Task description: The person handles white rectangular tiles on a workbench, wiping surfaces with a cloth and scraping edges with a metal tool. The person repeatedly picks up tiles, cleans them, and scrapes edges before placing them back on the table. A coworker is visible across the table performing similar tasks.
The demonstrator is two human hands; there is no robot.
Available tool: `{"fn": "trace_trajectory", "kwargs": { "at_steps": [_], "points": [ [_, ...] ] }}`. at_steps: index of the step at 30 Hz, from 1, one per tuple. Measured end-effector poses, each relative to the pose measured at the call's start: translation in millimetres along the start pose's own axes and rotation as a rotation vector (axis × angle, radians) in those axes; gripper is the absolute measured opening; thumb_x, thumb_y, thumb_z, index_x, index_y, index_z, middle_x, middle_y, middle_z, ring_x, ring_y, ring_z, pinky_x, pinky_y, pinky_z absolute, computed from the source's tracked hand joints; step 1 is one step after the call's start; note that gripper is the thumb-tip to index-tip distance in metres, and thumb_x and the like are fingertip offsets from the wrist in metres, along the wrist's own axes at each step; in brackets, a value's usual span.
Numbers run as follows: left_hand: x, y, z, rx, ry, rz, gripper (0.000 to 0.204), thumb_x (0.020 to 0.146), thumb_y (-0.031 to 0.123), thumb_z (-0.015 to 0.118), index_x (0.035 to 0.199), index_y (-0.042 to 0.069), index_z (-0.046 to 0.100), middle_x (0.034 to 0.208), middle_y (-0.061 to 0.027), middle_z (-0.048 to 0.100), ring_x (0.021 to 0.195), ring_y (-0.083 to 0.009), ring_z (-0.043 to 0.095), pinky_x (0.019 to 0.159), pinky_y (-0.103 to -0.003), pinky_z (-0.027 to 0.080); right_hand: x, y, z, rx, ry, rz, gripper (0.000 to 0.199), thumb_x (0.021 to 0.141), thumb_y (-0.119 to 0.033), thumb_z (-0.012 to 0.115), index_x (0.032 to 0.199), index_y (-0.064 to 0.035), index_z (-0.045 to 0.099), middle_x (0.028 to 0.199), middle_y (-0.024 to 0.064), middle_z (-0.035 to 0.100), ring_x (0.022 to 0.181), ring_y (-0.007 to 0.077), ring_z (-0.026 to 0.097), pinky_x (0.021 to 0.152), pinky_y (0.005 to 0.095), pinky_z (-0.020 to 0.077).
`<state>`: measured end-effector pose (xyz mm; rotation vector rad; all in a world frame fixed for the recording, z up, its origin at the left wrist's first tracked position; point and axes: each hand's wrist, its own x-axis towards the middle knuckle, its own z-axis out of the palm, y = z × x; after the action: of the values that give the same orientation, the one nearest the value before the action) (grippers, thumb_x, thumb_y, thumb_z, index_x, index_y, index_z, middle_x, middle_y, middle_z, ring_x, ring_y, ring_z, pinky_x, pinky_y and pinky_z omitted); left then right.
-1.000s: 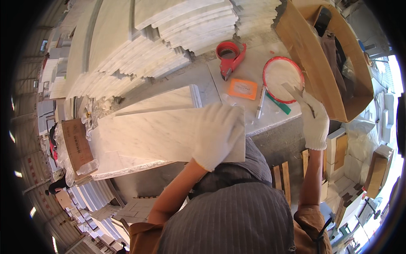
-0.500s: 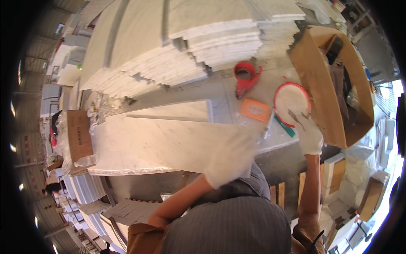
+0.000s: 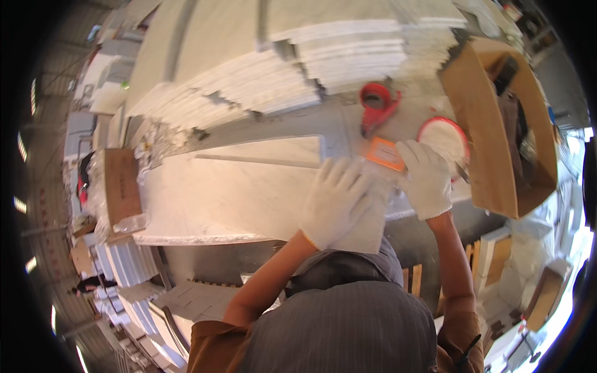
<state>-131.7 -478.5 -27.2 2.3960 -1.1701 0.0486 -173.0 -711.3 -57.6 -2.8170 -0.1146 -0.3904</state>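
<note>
A long white marble slab point(image 3: 249, 198) with grey veins lies across the bench. My left hand point(image 3: 334, 202), in a white knitted glove, rests flat near its right end with the fingers spread. My right hand point(image 3: 428, 180), gloved alike, is held over the bench beside the slab's end. Its fingers point up and left, partly stretched and apart, overlapping the right edge of an orange packet point(image 3: 384, 154). I see nothing held in it. Just beyond it is a round white tub point(image 3: 444, 138) with a red rim; a small dark thing at the lower rim is too blurred to name.
A red tape dispenser point(image 3: 378, 107) lies behind the packet. An open cardboard box point(image 3: 476, 124) with dark cloth inside stands at the right. Stacked white slabs point(image 3: 348, 53) line the back. Another brown carton point(image 3: 120, 189) stands at the left end, beside clear plastic wrap.
My right hand has moved left from the red-rimmed tub to the orange packet, covering the green strip. My left hand has slowed and flattened on the slab. The view has shifted slightly.
</note>
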Motion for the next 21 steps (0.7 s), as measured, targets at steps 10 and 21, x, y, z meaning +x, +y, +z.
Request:
{"fn": "trace_trajectory", "kwargs": {
  "at_steps": [10,21],
  "points": [
    [-3,-9,-6,-0.017,0.100,-0.022,0.035,0.086,0.026,0.066,0.113,0.003,0.060,0.112,-0.0123,0.060,0.110,-0.0325,0.053,0.103,-0.048,0.040,23,23,86,-0.255,-0.253,-0.109,0.052,0.072,-0.030,0.079,0.117,-0.0165,0.058,0.093,0.0085,0.060,0.092,0.0295,0.059,0.080,0.0447,0.0457],
    [-6,-12,-4,-0.003,0.070,-0.138,0.037,0.089,0.025,0.066,0.121,0.006,0.063,0.120,-0.0131,0.063,0.113,-0.0322,0.056,0.107,-0.050,0.040,-27,-22,-27,1.082,-0.061,0.563,0.081,0.089,-0.022,0.069,0.157,0.0017,0.031,0.145,0.0155,0.051,0.133,0.0256,0.051,0.109,0.0398,0.0443]
  ]
}}
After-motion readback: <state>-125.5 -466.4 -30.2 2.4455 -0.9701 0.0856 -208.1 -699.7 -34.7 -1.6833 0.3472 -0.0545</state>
